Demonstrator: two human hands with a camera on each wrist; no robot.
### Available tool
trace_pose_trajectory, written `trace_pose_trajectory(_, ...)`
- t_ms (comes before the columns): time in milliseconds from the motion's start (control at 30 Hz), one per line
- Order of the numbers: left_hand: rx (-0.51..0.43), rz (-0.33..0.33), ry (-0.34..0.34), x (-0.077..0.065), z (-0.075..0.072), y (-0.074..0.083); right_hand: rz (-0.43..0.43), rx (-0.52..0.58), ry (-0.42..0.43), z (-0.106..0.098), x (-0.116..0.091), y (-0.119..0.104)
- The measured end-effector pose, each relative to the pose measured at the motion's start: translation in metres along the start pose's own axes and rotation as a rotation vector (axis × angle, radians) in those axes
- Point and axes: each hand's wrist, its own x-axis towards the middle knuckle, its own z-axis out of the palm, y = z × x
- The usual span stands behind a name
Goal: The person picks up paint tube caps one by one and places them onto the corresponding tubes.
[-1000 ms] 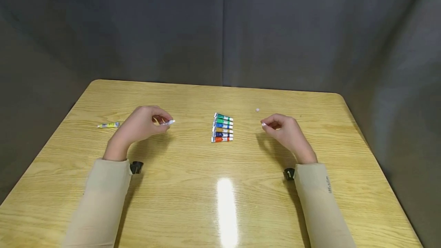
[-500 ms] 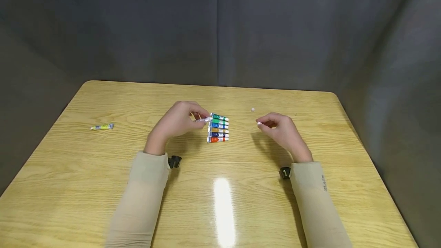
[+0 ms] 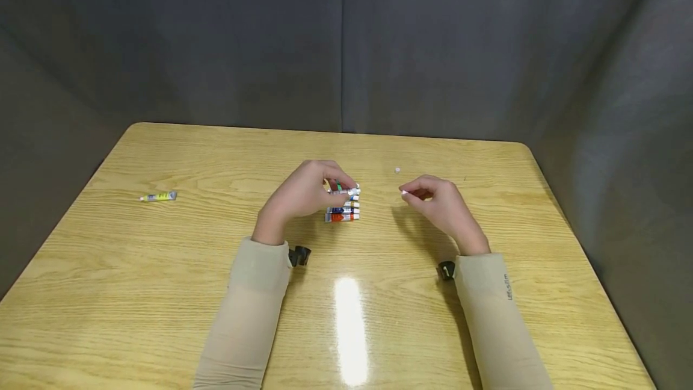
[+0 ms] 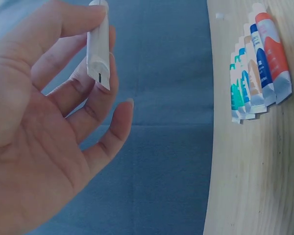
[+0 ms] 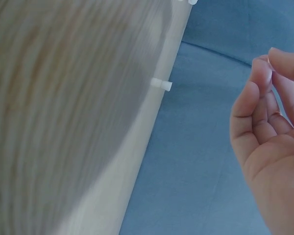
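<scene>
Between thumb and fingers, my left hand pinches a white paint tube, above the upper part of a row of paint tubes. The left wrist view shows the held tube's flat crimped end pointing down. Red, dark blue, ochre, blue and green tubes lie side by side in that row; in the head view my hand partly covers the upper ones. To the right, my right hand pinches a small white cap at its fingertips, the cap mostly hidden in the right wrist view.
A yellow paint tube lies alone at the left of the wooden table. Another small white cap stands on the tabletop beyond my right hand. A dark curtain hangs behind the table's far edge.
My left hand has moved right with the white paint tube, from the left side to over the row. The right hand stays nearly still, still pinching the cap.
</scene>
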Motion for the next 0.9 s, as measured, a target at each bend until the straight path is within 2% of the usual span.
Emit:
trace_pose_trajectory(300,0.024,0.013,-0.016,0.002,0.004,-0.002,-0.092,-0.014,-0.017,0.007,-0.001,-0.021)
trace_pose_trajectory(567,0.025,0.033,-0.039,0.008,0.007,0.000,-0.185,-0.006,0.018,0.012,-0.006,-0.040)
trace_pose_trajectory(900,0.028,0.049,-0.073,0.010,0.011,0.005,-0.179,-0.020,0.012,0.021,-0.008,-0.049)
